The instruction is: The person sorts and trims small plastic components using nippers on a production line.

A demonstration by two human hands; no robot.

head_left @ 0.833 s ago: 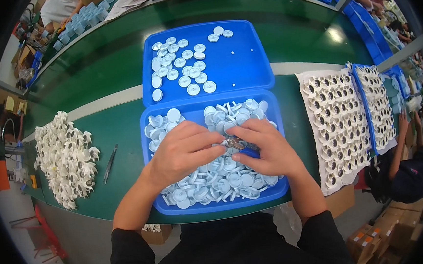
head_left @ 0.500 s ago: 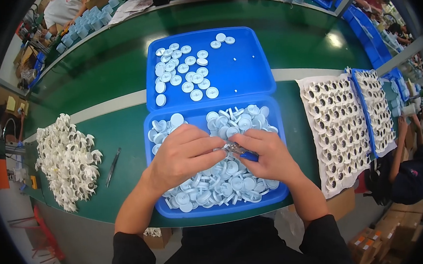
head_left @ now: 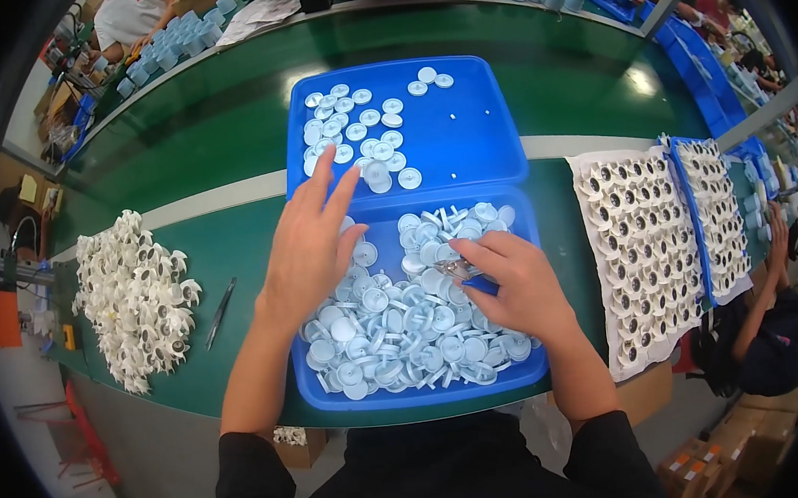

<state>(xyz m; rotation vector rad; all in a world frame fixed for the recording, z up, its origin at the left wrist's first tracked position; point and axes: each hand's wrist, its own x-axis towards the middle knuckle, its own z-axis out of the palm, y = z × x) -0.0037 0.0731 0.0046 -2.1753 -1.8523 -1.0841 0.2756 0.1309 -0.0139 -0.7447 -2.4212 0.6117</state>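
- Well to the left of the near blue tray [head_left: 419, 397], a pile of white finned parts [head_left: 135, 309] is seen; loose parts could be knocked off if it were brushed by the left forearm.
- Just left of the near blue tray, tweezers [head_left: 221, 313] are laid; they could be swept away by a low sleeve.
- Over the near blue tray's upper left, the left hand [head_left: 304, 242] is held open, fingers spread, with nothing seen gripped. Discs there could be spilled if the rim were caught by the wrist.
- Beyond the near blue tray's far edge, 1 blurred disc [head_left: 376, 175] is seen near the left fingertips; whether it is airborne cannot be told. If bounced, it could be sent back into the wrong tray.
- Inside the near blue tray, pale blue discs [head_left: 415, 350] are heaped; stems could be bent by pressing.
- Past the near blue tray, 3 white bits [head_left: 452, 117] are scattered in the far blue tray [head_left: 489, 150]; they could be mixed with finished pieces.
- Over the near blue tray's right half, pliers [head_left: 457, 270] are gripped by the right hand [head_left: 523, 282]; a fingertip could be nipped through careless squeezing.
- Right of the near blue tray, rows of white parts [head_left: 641, 260] could be disturbed by the right elbow.
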